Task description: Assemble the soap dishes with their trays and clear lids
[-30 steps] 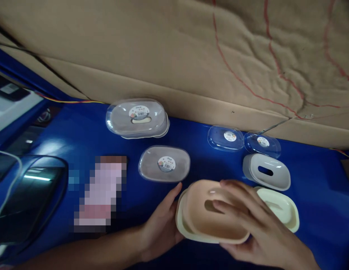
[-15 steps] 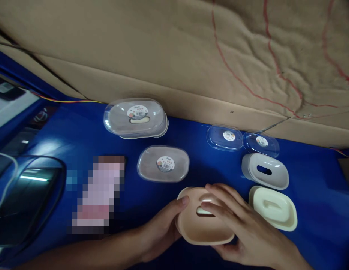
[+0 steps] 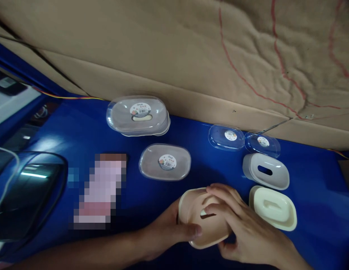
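Observation:
Both hands hold a beige soap dish [image 3: 191, 205] near the front of the table. My left hand [image 3: 169, 229] grips its left end, the thumb lying over the rim and the other fingers hidden beneath. My right hand [image 3: 243, 227] is wrapped round the right end, with fingers across the top near the oval slot and the thumb below. Something pale shows through that slot. Just right of my right hand lies a cream soap dish base [image 3: 274, 209] with a raised ridge. Behind the base is a light grey slotted tray [image 3: 278, 177].
Two clear lids [image 3: 221, 139] with round labels lie by the cardboard wall [image 3: 129, 71]. A lidded grey soap dish stack [image 3: 118, 119] stands at back left, and another labelled lid piece [image 3: 149, 162] lies in front. Left are a blurred-out rectangle [image 3: 102, 187] and a dark screen-like object [image 3: 25, 198].
The beige soap dish has tilted and turned slightly in my hands. My left thumb has moved from the upper left rim down to the front, over the inside. The view has shifted slightly.

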Tool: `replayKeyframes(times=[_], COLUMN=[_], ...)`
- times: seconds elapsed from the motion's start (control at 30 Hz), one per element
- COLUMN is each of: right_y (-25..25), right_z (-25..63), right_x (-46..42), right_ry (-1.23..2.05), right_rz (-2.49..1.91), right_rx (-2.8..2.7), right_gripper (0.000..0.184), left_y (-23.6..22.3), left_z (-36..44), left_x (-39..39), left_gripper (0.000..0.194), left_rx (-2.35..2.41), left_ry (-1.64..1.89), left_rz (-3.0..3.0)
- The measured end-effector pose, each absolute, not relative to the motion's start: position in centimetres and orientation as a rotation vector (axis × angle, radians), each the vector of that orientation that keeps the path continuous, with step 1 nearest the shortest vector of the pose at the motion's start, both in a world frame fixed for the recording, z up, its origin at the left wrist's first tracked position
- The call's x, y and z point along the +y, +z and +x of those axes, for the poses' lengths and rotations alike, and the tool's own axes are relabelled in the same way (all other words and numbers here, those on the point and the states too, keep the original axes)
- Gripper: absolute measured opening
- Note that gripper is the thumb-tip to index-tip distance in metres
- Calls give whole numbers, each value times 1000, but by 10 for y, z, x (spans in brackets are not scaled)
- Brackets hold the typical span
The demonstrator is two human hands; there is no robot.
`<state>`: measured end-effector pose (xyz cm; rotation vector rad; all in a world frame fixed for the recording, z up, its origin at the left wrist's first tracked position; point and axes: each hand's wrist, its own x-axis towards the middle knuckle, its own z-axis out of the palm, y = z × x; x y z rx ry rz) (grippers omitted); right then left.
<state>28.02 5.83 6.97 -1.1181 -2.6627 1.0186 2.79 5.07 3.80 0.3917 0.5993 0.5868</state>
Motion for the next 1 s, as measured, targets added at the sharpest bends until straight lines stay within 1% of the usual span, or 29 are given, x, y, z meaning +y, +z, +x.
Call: replayKeyframes(times=[0.17, 0.27, 0.37, 0.4, 0.47, 0.5, 0.53, 0.6, 0.67, 0.8, 0.93, 1.0], right_y=[63, 67, 76, 78, 77, 74, 70, 59, 49, 47, 48, 45], right_z=[276, 282, 296, 301, 308, 310, 310, 309, 307, 303, 300, 299], right_x=[53, 55, 70, 78, 99, 111, 122, 140, 150, 142, 130, 129], right_ry=[1041, 1093, 1128, 1081, 869, 718, 560, 294, 164, 139, 185, 248], right_rz=[-1077, -1061, -1004, -1029, -1218, -1344, -1461, -1566, -1572, -1545, -1588, -1592], right_rx=[-2710, -2693, -2604, -2577, -2550, -2543, -2537, -2540, -2568, -2570, -2486, -2513], right_gripper=[83, 88, 104, 104, 88, 79, 73, 72, 71, 66, 80, 80], left_y=[30, 31, 36, 38, 41, 42, 42, 40, 38, 35, 32, 31], left_z=[28, 30, 31, 31, 30, 29, 28, 26, 25, 25, 27, 27], left_x=[46, 45, 48, 48, 49, 48, 48, 46, 44, 43, 42, 42], left_gripper=[66, 70, 75, 76, 76, 77, 77, 79, 83, 86, 79, 75], left_rx=[657, 647, 592, 568, 540, 542, 558, 620, 675, 686, 697, 684], left_ry=[604, 604, 571, 554, 525, 514, 504, 489, 482, 502, 494, 484], left_rz=[479, 409, 333, 322, 320, 316, 303, 256, 210, 186, 155, 151])
